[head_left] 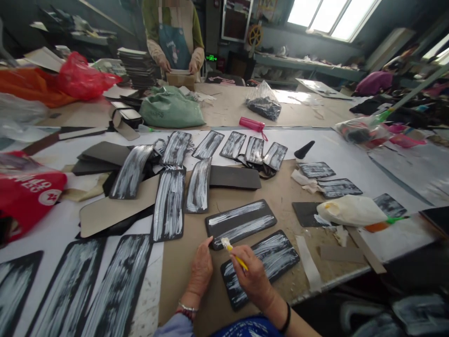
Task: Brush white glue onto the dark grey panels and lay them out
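A flat black panel (242,219) with rounded corners lies in front of me, two white streaks of a glue-like coating along it. My left hand (201,269) is closed at its near left corner, fingertips against the edge. My right hand (250,276) grips a brush (240,262) with a yellow handle. White coating covers its bristles, which are at the panel's near edge. Partly under my right hand is another black panel (275,255), streaked white over most of its face. Left of these lies a long coated panel (169,206).
Several coated panels (122,281) spread over the left and back. At right are a pale plastic bag (351,209) and card strips. A pink bottle (251,124), green bag (171,107) and red bag (26,192) surround the work. Across the table stands a person (175,42).
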A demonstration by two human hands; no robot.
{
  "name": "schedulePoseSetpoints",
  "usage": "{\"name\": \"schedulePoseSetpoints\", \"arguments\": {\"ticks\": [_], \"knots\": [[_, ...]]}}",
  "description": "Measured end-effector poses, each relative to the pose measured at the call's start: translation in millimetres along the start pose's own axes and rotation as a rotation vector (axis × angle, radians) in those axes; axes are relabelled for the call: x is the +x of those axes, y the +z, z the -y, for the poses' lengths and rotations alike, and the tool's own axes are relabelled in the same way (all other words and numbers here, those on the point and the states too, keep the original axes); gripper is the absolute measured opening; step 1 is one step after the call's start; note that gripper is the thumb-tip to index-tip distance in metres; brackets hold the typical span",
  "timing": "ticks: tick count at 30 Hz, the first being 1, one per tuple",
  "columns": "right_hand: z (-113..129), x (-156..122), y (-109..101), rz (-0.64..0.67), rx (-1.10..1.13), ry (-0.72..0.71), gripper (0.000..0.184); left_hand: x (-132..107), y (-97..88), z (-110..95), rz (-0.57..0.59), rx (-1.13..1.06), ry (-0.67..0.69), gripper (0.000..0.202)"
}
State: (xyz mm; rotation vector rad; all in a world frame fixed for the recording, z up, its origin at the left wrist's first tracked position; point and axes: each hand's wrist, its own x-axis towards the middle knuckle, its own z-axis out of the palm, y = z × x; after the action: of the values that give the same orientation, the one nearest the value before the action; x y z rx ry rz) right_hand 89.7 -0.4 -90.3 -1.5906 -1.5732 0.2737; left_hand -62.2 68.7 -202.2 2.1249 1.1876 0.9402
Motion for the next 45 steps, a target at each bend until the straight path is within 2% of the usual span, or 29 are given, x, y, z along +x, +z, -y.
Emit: {"name": "schedulePoseSetpoints", "arguments": {"ticks": [2, 5, 9, 11, 14, 17, 19, 22, 25, 26, 28, 33, 36, 39, 41, 45], "knots": [[4.6, 7.3, 1.1, -0.044, 0.103, 0.050, 0.015, 1.1, -3.1, 1.1, 0.024, -0.034, -0.029, 0.038], [-3.8, 23.5, 8.3, -0.106, 0.210, 0.212, 0.014, 3.3, -7.5, 1.9, 0.051, -0.054, -0.031, 0.039], [-24.6, 38.2, 29.7, -0.137, 0.437, 0.530, 0.029, 4.9, -11.2, -0.7, 0.052, -0.002, 0.072, 0.042], [-36.9, 40.4, 31.6, -0.133, 0.468, 0.608, 0.035, 5.0, -12.1, -4.1, 0.035, 0.053, 0.138, 0.041], [-54.0, 42.8, 16.1, -0.160, 0.350, 0.602, 0.038, 4.9, -12.1, -10.0, 0.015, 0.124, 0.168, 0.032], [-56.8, 49.8, 2.1, -0.204, 0.248, 0.530, 0.036, 5.5, -9.9, -12.7, -0.003, 0.189, 0.169, 0.026], [-48.1, 56.0, 7.8, -0.199, 0.306, 0.515, 0.035, 6.4, -7.2, -11.9, -0.019, 0.227, 0.178, 0.023], [-32.7, 62.5, 33.3, -0.156, 0.482, 0.568, 0.036, 8.2, -3.5, -8.8, -0.040, 0.243, 0.200, 0.020], [-37.1, 64.6, 45.9, -0.151, 0.550, 0.632, 0.039, 9.4, -2.1, -6.1, -0.071, 0.238, 0.232, 0.018], [-44.9, 64.8, 41.9, -0.170, 0.535, 0.645, 0.040, 9.6, -2.2, -5.4, -0.080, 0.239, 0.238, 0.018], [-67.9, 64.9, 21.2, -0.227, 0.460, 0.660, 0.042, 9.7, -2.9, -3.6, -0.085, 0.237, 0.248, 0.018], [-131.7, 67.1, -59.1, -0.361, 0.178, 0.735, 0.054, 9.7, -4.1, 1.4, -0.042, 0.207, 0.268, 0.022], [-152.2, 66.0, -90.8, -0.408, 0.045, 0.743, 0.058, 10.1, -4.6, 1.2, -0.050, 0.209, 0.273, 0.022], [-156.3, 60.3, -105.1, -0.407, -0.068, 0.649, 0.052, 10.2, -5.8, -1.1, -0.036, 0.215, 0.249, 0.022], [-153.0, 55.0, -106.9, -0.377, -0.178, 0.508, 0.046, 9.7, -6.0, -2.7, -0.027, 0.212, 0.224, 0.023], [-133.7, 41.8, -88.7, -0.220, -0.372, 0.187, 0.032, 6.4, 0.1, -6.5, -0.066, 0.220, 0.187, 0.022]]}}
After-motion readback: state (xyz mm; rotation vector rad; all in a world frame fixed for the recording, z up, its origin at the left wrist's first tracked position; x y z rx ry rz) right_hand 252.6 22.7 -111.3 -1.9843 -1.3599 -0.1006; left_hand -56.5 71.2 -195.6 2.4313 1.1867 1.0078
